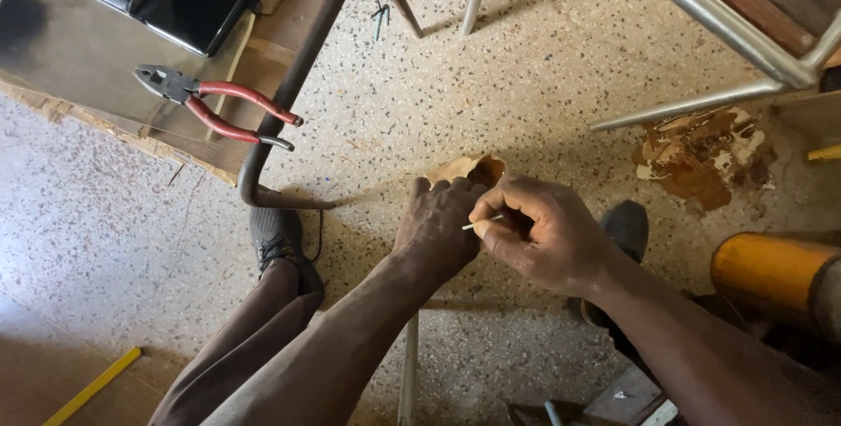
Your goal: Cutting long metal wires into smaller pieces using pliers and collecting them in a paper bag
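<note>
1. While a small brown piece (pixel 473 167) is clutched in the closed left hand (pixel 438 229) above the speckled floor (pixel 543 84), a thin pale stick (pixel 484 222) is pinched by the closed right hand (pixel 539 233).
2. Red-handled pliers (pixel 215 106) are laid near the counter (pixel 79 49) edge, well apart from both hands.

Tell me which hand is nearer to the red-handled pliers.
Left. The left hand is below and right of the pliers on the bench; the right hand, pinching a thin white stick, is farther right.
</note>
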